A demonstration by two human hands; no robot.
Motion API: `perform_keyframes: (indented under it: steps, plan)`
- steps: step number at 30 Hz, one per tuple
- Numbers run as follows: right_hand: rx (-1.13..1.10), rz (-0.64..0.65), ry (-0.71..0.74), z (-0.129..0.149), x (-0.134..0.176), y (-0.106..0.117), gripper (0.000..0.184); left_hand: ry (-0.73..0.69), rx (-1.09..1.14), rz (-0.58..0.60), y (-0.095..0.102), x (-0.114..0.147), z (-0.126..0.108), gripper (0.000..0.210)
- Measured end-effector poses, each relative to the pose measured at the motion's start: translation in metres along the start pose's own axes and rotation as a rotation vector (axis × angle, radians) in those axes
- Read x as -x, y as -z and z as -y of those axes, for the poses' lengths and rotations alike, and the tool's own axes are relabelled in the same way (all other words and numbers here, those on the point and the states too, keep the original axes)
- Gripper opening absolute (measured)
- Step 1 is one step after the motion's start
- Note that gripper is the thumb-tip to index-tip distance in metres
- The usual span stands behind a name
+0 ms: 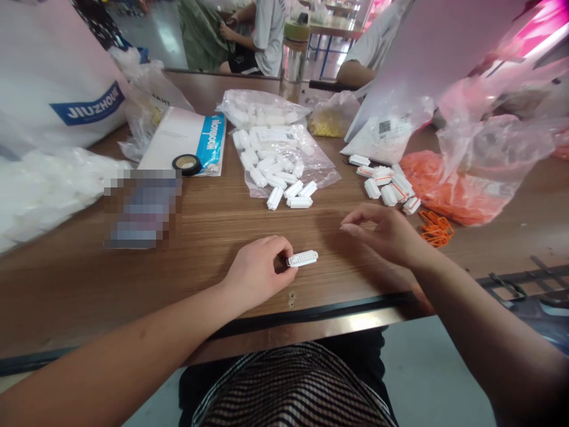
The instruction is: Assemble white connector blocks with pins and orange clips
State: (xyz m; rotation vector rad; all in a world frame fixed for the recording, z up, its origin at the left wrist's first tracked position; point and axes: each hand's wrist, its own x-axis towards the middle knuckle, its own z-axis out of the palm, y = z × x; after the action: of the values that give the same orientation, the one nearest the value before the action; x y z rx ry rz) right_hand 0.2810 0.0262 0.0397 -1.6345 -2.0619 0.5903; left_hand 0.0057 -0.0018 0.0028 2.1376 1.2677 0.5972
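Observation:
My left hand [260, 267] is closed on a white plastic connector housing [303, 258], gripped at its left end between thumb and fingers just above the table. Rows of small holes show on its upper face. My right hand [384, 231] is over the table further right, with thumb and index fingertips pinched together; whatever may be between them is too small to make out. Near that wrist lie loose orange plastic clips [436, 228]. Several white housings [389, 184], some with an orange strip, are piled beyond the right hand. More plain white housings [284, 181] spill from a clear bag [317, 160].
An orange-filled plastic bag [462, 184] stands at the right. Black tape [186, 164] rests on a booklet [175, 133] at the left, near a blurred-out object [144, 210]. Large white bags [44, 71], a bottle [294, 56] and a bag of yellow pieces [331, 118] are further back.

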Motion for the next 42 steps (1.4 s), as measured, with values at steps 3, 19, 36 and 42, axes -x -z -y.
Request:
perform_keyframes:
  steps: [3, 19, 36, 42]
  plan:
    - [-0.136, 0.109, 0.212, 0.029, 0.01, -0.021, 0.012, 0.002, 0.004, -0.003, 0.0, 0.001, -0.001, 0.009]
    - [0.074, 0.102, 0.422, 0.058, 0.016, -0.054, 0.012, -0.017, 0.004, -0.02, -0.002, 0.0, 0.0, 0.01]
    - [0.191, 0.012, 0.544, 0.061, 0.028, -0.051, 0.019, 0.005, 0.006, -0.004, 0.0, 0.0, -0.002, 0.01]
    - [0.109, -0.117, 0.409, 0.029, 0.026, -0.027, 0.015, 0.004, 0.006, -0.004, 0.0, 0.001, 0.0, 0.009]
